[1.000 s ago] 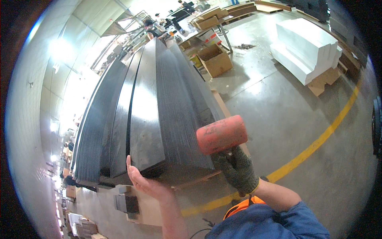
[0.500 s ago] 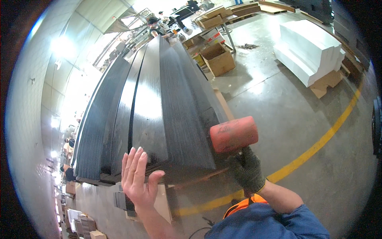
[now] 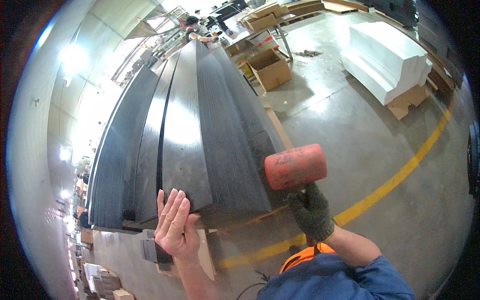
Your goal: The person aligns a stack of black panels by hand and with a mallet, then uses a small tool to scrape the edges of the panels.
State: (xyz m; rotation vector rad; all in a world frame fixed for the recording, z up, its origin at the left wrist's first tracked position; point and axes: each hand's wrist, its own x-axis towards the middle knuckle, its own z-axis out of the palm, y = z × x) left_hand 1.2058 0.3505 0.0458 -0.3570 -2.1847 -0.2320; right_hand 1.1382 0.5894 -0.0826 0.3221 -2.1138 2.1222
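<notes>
Long black boards with a wood grain lie in stacks that stretch away from me. At their near end is my bare left hand, its fingers straight and fairly close together, fingertips over the end edge of the boards. Whether the palm presses on the board ends I cannot tell. My right hand, in a dark knit glove, is closed round the handle of a mallet with a big red head. The mallet is held up at the right of the stack's near corner, and its handle is mostly hidden by the glove.
White moulded pieces stand on cardboard at the right, beyond a yellow floor line. An open cardboard box sits right of the stack's far part. Another person is at the far end.
My left hand has come slightly lower, its fingers closer together and the thumb drawn in. The mallet has barely moved. The person at the far end shows more, with an arm stretched out.
</notes>
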